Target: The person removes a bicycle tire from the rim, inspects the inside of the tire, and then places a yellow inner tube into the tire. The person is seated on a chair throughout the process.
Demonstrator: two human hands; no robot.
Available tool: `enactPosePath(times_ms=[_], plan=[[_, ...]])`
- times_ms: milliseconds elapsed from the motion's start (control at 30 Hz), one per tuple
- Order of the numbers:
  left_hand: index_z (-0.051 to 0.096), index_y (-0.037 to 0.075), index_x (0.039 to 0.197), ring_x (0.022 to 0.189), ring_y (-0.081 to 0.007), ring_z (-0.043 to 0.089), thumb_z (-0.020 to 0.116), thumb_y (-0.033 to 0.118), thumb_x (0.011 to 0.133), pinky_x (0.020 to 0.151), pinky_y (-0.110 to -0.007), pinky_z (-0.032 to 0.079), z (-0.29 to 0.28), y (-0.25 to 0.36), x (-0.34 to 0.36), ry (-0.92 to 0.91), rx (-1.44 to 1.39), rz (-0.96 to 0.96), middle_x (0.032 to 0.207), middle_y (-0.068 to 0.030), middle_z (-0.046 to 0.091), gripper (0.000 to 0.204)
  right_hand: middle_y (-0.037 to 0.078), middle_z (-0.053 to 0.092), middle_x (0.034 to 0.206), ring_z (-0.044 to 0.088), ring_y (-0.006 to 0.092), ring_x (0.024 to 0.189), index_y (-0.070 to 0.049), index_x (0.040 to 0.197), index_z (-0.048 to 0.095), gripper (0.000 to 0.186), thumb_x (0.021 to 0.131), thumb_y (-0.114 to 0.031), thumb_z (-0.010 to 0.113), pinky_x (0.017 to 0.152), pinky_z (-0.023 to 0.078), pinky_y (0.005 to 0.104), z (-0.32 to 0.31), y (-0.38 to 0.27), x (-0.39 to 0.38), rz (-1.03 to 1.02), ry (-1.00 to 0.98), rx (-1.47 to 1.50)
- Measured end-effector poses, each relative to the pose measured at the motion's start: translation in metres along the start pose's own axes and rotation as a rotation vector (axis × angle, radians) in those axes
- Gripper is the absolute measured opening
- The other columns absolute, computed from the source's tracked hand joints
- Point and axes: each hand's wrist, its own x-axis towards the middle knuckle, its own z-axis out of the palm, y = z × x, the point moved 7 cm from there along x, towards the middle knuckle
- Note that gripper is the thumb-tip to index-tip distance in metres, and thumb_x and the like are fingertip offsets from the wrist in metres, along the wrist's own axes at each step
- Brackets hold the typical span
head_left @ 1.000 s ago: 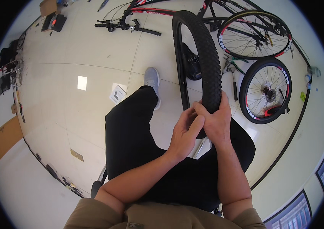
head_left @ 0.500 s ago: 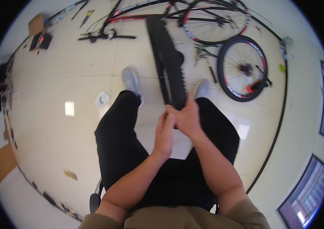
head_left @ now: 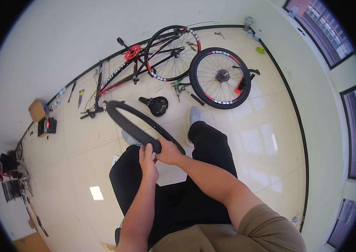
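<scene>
A black knobby bicycle tire (head_left: 128, 125), squeezed into a long narrow loop, slants away from me above my knees and shoes. At its near end my left hand (head_left: 147, 163) is closed on the tread, thumb and fingers upright against the rubber. Right beside it, my right hand (head_left: 169, 152) wraps round the same end of the tire, its fingertips hidden behind the rubber. Past the tire, a black bicycle saddle (head_left: 158, 106) lies on the tiled floor.
A black-and-red bicycle frame (head_left: 115, 80) lies along the far wall, a spoked wheel (head_left: 147, 63) over its end. Another wheel with a tire and cassette (head_left: 222, 75) lies nearer right. Hand tools (head_left: 178, 89) sit between. An open cardboard box (head_left: 38, 111) stands far left.
My view has swung to the right and up. The tire now tilts to the left, its loop opened toward me, and the saddle it hid shows. Both hands still hold its near end.
</scene>
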Motion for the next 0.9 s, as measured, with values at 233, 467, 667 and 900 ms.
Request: enactPosePath(times_ms=[233, 467, 667, 900], plan=[[0.052, 0.005, 0.126, 0.100, -0.0272, 0.064, 0.068, 0.042, 0.099, 0.094, -0.043, 0.053, -0.052, 0.038, 0.048, -0.087, -0.391, -0.136, 0.104, -0.0116, 0.064, 0.049, 0.025, 0.068, 0.104, 0.064, 0.0454, 0.105, -0.001, 0.109, 0.058, 0.042, 0.073, -0.014, 0.075, 0.089, 0.051, 0.0515, 0.036, 0.009, -0.027, -0.059, -0.140, -0.086], [0.055, 0.006, 0.107, 0.086, -0.0275, 0.065, 0.066, 0.029, 0.099, 0.087, -0.044, 0.056, -0.074, 0.021, 0.039, 0.072, -0.389, -0.253, 0.093, -0.0104, 0.063, 0.027, 0.024, 0.067, 0.109, 0.064, 0.0436, 0.108, -0.003, 0.116, 0.057, 0.047, 0.074, -0.017, 0.075, 0.091, 0.051, 0.0513, 0.049, 0.021, -0.037, 0.016, -0.262, -0.249], [0.058, 0.002, 0.099, 0.079, -0.0260, 0.065, 0.075, 0.027, 0.093, 0.077, -0.042, 0.057, -0.065, 0.011, 0.057, -0.053, -0.391, -0.192, 0.083, -0.0097, 0.062, 0.031, 0.026, 0.068, 0.107, 0.065, 0.0448, 0.107, -0.002, 0.115, 0.058, 0.049, 0.075, -0.023, 0.077, 0.090, 0.052, 0.0504, 0.052, 0.037, -0.041, 0.068, -0.225, -0.256], [0.057, 0.007, 0.113, 0.086, -0.0217, 0.063, 0.078, 0.033, 0.091, 0.072, -0.040, 0.054, -0.050, 0.039, 0.046, 0.046, -0.433, -0.147, 0.096, -0.0091, 0.062, 0.041, 0.029, 0.067, 0.108, 0.065, 0.0438, 0.109, 0.002, 0.117, 0.056, 0.057, 0.074, -0.027, 0.081, 0.093, 0.052, 0.0489, 0.061, 0.037, -0.049, 0.165, -0.270, -0.243]])
